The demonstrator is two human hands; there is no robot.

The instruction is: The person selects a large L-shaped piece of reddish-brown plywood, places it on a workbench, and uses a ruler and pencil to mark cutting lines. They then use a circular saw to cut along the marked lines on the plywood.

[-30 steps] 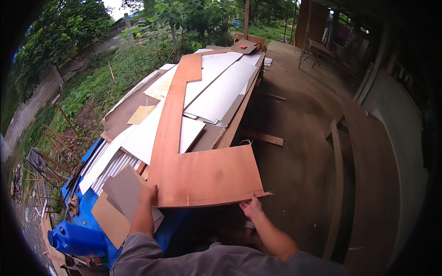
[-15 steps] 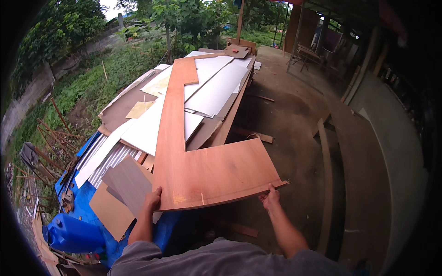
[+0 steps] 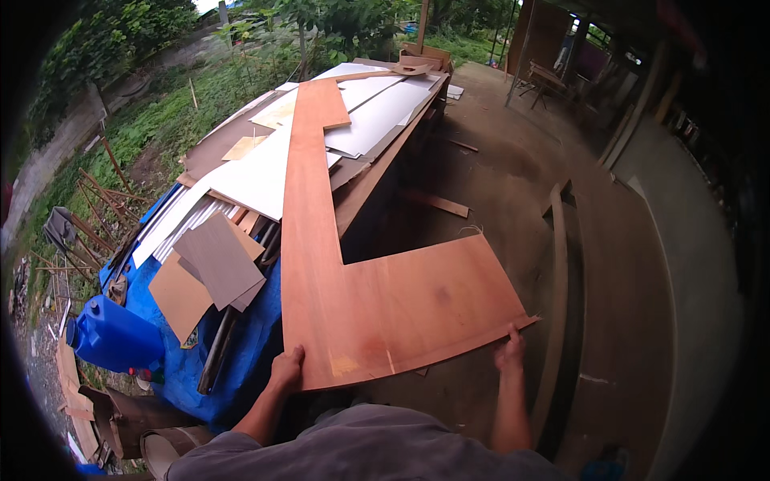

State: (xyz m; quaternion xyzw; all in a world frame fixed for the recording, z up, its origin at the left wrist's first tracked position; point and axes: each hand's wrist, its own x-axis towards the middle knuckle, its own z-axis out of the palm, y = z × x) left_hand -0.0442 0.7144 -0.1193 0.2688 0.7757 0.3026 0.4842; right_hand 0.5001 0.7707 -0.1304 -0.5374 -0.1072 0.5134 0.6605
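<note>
A large L-shaped plywood sheet [image 3: 409,301] with a reddish-brown face stretches away from me. Its long narrow arm reaches over the stack of white panels [image 3: 373,120], ending in a small wider block. At the near left corner, my left hand [image 3: 286,369] grips the sheet with the thumb on top and the fingers hidden below. My right hand [image 3: 510,350] closes on the near right edge, by a splintered corner. The sheet's near part is held up in the air, clear of the ground.
Left of the sheet, loose brown board offcuts [image 3: 216,256] lie over a blue tarp [image 3: 172,385], with a blue jerrycan [image 3: 120,333] beside them. A long wooden frame [image 3: 557,321] lies on the floor at right, along a low grey wall [image 3: 690,264]. Greenery grows behind at left.
Both hands and the near end of the plywood sheet have shifted right and slightly toward me. My view has turned, and more of the tarp and ground at lower left shows.
</note>
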